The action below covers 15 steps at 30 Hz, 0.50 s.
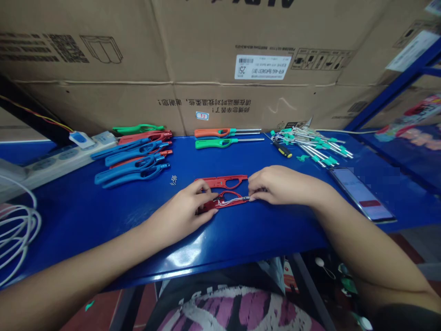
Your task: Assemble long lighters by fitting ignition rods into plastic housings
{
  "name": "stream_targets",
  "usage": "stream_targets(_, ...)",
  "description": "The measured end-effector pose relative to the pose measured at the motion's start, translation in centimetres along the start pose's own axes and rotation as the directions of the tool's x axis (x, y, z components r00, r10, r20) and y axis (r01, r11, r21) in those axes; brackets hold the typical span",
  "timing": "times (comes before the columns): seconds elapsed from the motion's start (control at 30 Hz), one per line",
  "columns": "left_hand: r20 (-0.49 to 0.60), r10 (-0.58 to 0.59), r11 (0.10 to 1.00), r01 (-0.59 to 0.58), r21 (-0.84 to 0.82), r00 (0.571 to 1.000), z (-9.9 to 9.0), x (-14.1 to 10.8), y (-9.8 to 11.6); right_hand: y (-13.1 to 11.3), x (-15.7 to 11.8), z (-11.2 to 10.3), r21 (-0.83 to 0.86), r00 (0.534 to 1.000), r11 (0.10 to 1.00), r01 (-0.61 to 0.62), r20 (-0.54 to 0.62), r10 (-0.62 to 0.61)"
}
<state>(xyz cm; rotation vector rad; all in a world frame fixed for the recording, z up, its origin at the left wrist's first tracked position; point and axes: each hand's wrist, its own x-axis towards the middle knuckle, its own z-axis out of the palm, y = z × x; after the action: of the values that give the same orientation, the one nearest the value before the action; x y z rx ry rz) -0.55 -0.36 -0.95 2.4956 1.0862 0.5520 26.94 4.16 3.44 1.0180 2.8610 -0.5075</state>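
Note:
Two red lighter shell halves lie side by side on the blue table. The farther half [220, 182] lies with its trigger opening at the right. My left hand [193, 202] has its fingers closed on the left end of the nearer half [234, 203], by a small dark part. White wires [230, 200] run through that half to a metal tube end [245, 198]. My right hand [272, 186] pinches this tube at the right end of the nearer shell; its fingers partly hide the tube.
Blue, red and green lighter shells [132, 170] are piled at the left, beside a power strip [51, 158]. Behind lie orange [211, 133] and green [212, 143] lighters. Metal tubes with green parts [317, 145], a screwdriver [283, 149] and a phone [363, 195] are at the right.

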Motion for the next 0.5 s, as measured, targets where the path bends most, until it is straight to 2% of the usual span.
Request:
stream_targets(0.2,-0.011,-0.006,1.000,0.006,-0.004,1.000,0.3,-0.1,-0.2,-1.6,0.2,0.3,-0.138,0.999,0.989,-0.045,-0.003,0.045)
stream_targets(0.5,0.006,-0.018,1.000,0.018,0.005,1.000,0.3,-0.1,-0.3,-3.1,0.2,0.1,-0.343,0.988,0.935,-0.089,0.086,0.125)
